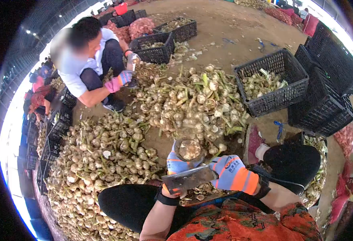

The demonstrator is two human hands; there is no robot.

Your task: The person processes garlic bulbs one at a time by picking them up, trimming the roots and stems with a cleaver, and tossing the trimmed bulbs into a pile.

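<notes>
My right hand [233, 174], in a blue and orange glove, is closed round the handle of a wide-bladed knife [188, 179]. The blade points left across the front of my left hand [178, 162], which wears a similar glove. Its fingers wrap round a garlic bulb [189, 149] with a pale, round face turned up; the blade hides part of this hand. Just beyond lies a heap of garlic with stems [192, 104]. A larger pile of bulbs [100, 160] spreads to the left, beside my knee.
A co-worker [92, 64] in gloves crouches at the upper left beside the heap. A black crate [271, 100] holding trimmings stands at the right, near stacked black crates [321, 100]. More crates [156, 52] and red net sacks [141, 28] are farther back.
</notes>
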